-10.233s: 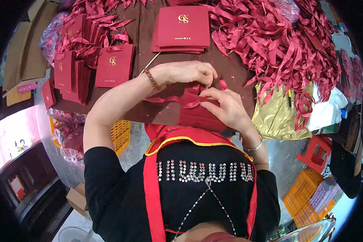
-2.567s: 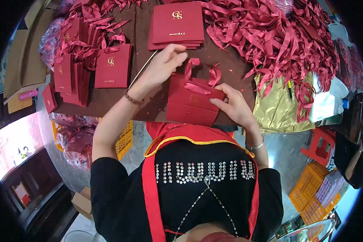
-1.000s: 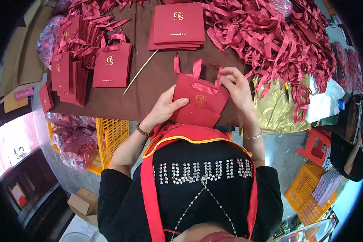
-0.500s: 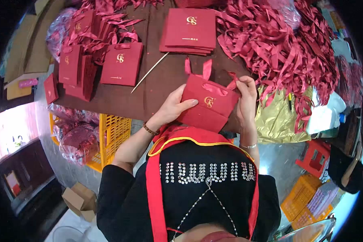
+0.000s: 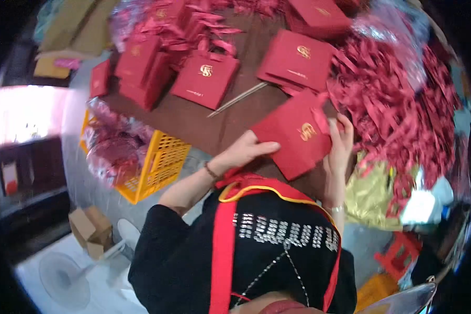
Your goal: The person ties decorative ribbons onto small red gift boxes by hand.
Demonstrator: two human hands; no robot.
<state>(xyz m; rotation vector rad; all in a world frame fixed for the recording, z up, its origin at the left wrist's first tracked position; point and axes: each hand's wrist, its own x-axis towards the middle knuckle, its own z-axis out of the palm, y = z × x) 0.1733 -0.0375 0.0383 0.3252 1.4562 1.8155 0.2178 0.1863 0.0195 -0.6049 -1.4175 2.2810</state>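
Note:
A red paper gift bag (image 5: 290, 141) with a gold monogram is held tilted over the table's front edge. My left hand (image 5: 252, 150) grips its lower left side, thumb flat on the front panel and fingers behind it. My right hand (image 5: 340, 137) is closed at the bag's right edge, by the ribbon handle (image 5: 319, 119); its exact hold is blurred. Just beyond lies a stack of matching bags (image 5: 298, 63). To the left of that stack are a thin stick (image 5: 238, 99) and another bag with a ribbon handle (image 5: 205, 78).
A large heap of red ribbons (image 5: 397, 104) covers the right of the brown table (image 5: 214, 128). More bags (image 5: 144, 73) stand at the left. Below are a yellow crate (image 5: 165, 167) with plastic-wrapped goods, a cardboard box (image 5: 90, 230) and a red stool (image 5: 399, 254).
The view has turned, shifting the table's things to the right. The bag is rotated, its ribbon handle now toward my right hand, and its front appears flatter.

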